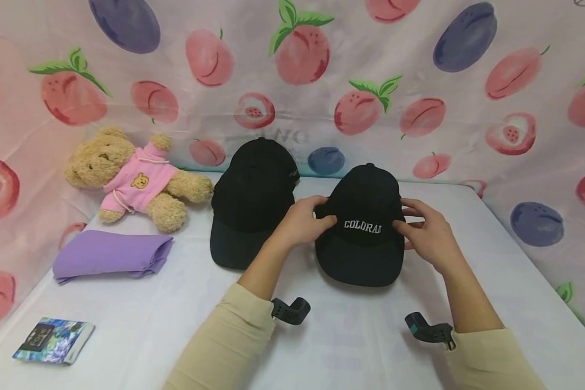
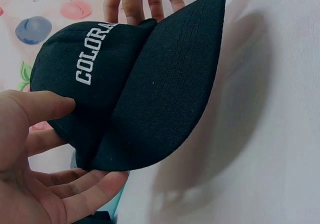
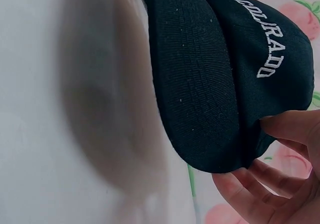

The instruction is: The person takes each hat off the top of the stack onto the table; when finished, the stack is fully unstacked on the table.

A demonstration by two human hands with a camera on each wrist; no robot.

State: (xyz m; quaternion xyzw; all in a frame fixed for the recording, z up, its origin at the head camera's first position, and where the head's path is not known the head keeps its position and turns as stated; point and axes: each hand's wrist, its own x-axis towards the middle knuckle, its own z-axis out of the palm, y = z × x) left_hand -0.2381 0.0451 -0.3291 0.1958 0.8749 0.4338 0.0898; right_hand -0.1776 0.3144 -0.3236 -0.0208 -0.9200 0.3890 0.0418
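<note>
Both hands hold a black baseball cap (image 1: 365,200) with white "COLORADO" lettering, its brim facing the person. The left hand (image 1: 304,222) pinches the cap's left side, thumb on the front and fingers behind and under the edge. On the opposite side the right hand (image 1: 426,233) grips it the same way. In the left wrist view the cap (image 2: 160,84) casts a shadow on the white surface and appears raised off it. The right wrist view shows the right thumb pressing the cap (image 3: 200,84) near the brim seam.
More black headwear (image 1: 253,206), seemingly stacked caps, stands left of the held cap. A teddy bear (image 1: 138,176) in a pink top lies at the back left. In front of it are a folded purple cloth (image 1: 114,254) and a small colourful box or book (image 1: 53,341). A fruit-print curtain (image 1: 292,114) hangs behind.
</note>
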